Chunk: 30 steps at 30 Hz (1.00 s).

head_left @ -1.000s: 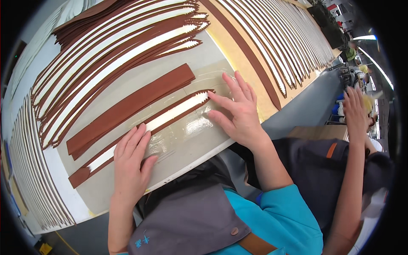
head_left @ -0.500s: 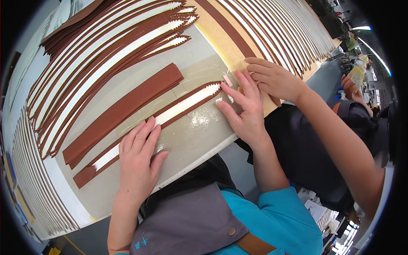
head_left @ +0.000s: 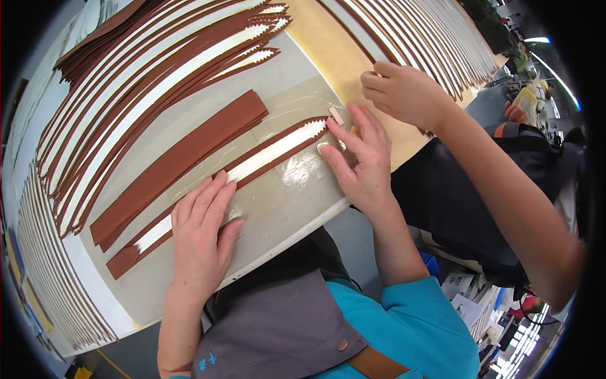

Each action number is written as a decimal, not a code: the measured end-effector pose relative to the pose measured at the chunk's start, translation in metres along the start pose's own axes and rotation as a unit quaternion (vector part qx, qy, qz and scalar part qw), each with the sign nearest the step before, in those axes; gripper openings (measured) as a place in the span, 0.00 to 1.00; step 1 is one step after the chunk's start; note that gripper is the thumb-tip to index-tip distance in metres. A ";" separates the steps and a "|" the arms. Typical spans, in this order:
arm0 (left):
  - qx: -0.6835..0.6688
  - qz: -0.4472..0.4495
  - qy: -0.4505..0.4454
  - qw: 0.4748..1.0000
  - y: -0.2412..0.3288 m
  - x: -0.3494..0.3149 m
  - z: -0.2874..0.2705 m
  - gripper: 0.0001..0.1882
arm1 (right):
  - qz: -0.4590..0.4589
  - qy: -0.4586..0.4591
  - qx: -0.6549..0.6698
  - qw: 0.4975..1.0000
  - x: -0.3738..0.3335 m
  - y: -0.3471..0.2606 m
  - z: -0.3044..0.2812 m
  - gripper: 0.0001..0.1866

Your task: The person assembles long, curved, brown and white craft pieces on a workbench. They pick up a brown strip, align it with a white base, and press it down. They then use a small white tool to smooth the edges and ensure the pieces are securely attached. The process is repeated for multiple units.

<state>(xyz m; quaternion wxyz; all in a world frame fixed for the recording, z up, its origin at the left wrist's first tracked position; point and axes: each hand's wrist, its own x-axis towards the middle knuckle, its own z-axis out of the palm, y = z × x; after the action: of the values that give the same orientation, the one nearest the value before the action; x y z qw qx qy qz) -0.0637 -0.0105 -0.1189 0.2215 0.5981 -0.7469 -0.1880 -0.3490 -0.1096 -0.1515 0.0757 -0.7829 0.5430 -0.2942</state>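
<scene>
Brown strip with a white centre and zigzag end (head_left: 252, 165) lies diagonally on the clear film sheet (head_left: 297, 183) on the grey table (head_left: 95, 278), head view only. Left hand (head_left: 201, 237) flat, fingers spread and relaxed, palm pressing down on the lower part of that strip, grasping nothing. Right hand (head_left: 360, 161) also flat and unclenched, fingers together, fingertips resting on the film just beside the strip's zigzag end; thumb lies on the film below it. A small pale tab (head_left: 336, 115) sits just above the right hand's fingertips, touching the strip's tip as far as I can tell. Plain brown strip stack (head_left: 183, 158) lies parallel, just above the strip. Many more brown-and-white strips (head_left: 145, 82) fan out farther above it. Second person's hand (head_left: 404, 91) is loosely curled over the tan board (head_left: 328, 50) just beyond the right hand; whether it holds anything is hidden
</scene>
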 end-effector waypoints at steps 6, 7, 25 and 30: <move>0.041 0.023 0.020 0.999 0.001 0.013 -0.003 0.22 | -0.007 0.010 0.005 1.000 0.001 0.000 0.004 0.20; 0.044 0.029 0.030 0.998 -0.001 0.014 -0.004 0.20 | -0.009 0.007 0.010 1.000 -0.001 0.002 0.007 0.20; 0.053 0.153 0.031 0.986 -0.006 0.055 0.014 0.23 | -0.004 0.019 0.020 1.000 -0.002 0.008 0.008 0.21; 0.079 0.131 0.066 0.986 0.000 0.048 0.022 0.24 | -0.009 0.017 0.024 1.000 -0.002 0.009 0.007 0.20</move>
<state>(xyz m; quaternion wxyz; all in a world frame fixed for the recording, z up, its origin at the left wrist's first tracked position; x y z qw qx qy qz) -0.0853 -0.0570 -0.1322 0.2455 0.5214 -0.8152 -0.0578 -0.3532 -0.1127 -0.1615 0.0826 -0.7803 0.5301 -0.3216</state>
